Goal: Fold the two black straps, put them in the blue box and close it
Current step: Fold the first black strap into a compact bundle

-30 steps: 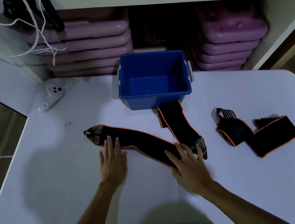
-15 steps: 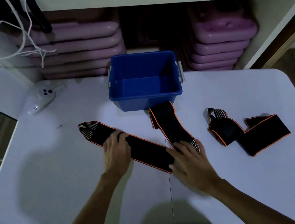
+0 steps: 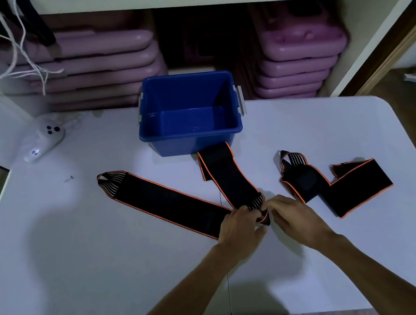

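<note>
So both hands met at the bend of the long V-shaped strap (image 3: 170, 200) near the table's front: left hand (image 3: 237, 225) and right hand (image 3: 293, 215) each pinched the striped end where the two legs cross. One leg ran away up-left, the other straight toward the blue box (image 3: 188, 113), so folding probably worked along those axes. The second strap (image 3: 339, 184) lay crumpled just right of the right hand, the nearer one. Box sat open beyond, no lid visible.
</note>
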